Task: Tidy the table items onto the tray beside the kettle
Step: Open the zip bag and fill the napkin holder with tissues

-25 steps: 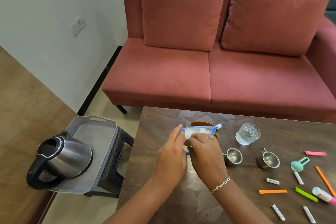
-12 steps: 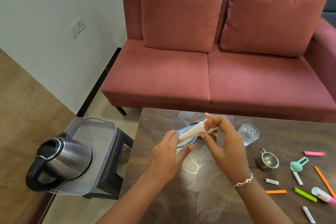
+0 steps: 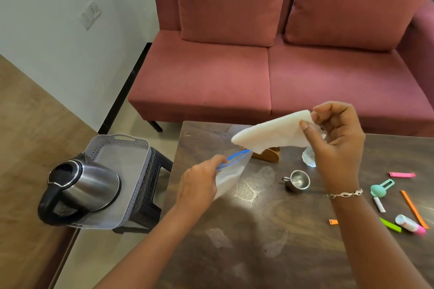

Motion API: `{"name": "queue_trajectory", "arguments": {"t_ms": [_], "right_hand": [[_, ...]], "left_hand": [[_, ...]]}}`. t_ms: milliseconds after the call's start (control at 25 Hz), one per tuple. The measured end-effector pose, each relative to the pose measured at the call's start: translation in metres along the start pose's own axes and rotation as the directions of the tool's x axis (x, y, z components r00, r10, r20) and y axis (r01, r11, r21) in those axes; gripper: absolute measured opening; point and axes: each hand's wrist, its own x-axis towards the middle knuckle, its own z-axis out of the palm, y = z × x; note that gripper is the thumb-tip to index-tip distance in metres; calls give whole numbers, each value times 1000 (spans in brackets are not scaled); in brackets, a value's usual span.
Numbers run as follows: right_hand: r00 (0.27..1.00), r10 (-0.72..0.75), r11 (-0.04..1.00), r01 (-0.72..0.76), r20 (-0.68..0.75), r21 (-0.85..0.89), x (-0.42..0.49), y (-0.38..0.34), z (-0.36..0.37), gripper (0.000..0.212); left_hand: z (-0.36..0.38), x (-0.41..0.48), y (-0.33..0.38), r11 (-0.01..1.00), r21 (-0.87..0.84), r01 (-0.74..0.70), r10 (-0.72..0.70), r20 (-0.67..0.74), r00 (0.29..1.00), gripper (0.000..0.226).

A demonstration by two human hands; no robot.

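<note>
My right hand (image 3: 338,141): fingers curled, pinching a folded white napkin stack (image 3: 272,135) by one corner, raised above the worktop (image 3: 258,241). My left hand (image 3: 199,185): gripping the blue-rimmed mouth of a clear zip bag (image 3: 231,172). Steel cup (image 3: 297,180): on the worktop between my wrists. Wooden holder (image 3: 269,155): under the napkins. Grey tray (image 3: 122,164): on a stool left of the worktop, kettle (image 3: 87,185) on its near end.
</note>
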Motion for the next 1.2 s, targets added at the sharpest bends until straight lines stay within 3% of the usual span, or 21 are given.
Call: {"name": "queue_trajectory", "arguments": {"t_ms": [120, 200, 280, 480, 760, 960, 1200], "right_hand": [[998, -25, 1000, 26, -55, 13, 9, 1, -4, 44], [995, -69, 998, 70, -69, 10, 9, -5, -6, 42], [1000, 20, 997, -20, 2, -69, -10, 16, -1, 42], [999, 49, 998, -50, -21, -34, -13, 16, -2, 42], [998, 68, 995, -67, 11, -74, -14, 14, 0, 41], [997, 60, 992, -55, 43, -114, -16, 15, 4, 40], [994, 89, 988, -79, 69, -135, -18, 21, 8, 40]], "left_hand": [[4, 8, -9, 998, 45, 36, -39, 66, 997, 39], [5, 6, -14, 998, 24, 60, -64, 180, 982, 30], [27, -17, -30, 995, 70, 78, -101, 432, 896, 24], [48, -30, -48, 982, -36, 183, -108, 690, 715, 16], [79, -3, -86, 952, -28, 305, -206, 679, 705, 12], [92, 17, -105, 957, 34, 287, -265, 501, 824, 14], [94, 26, -118, 952, 107, 288, -304, 458, 835, 17]]}}
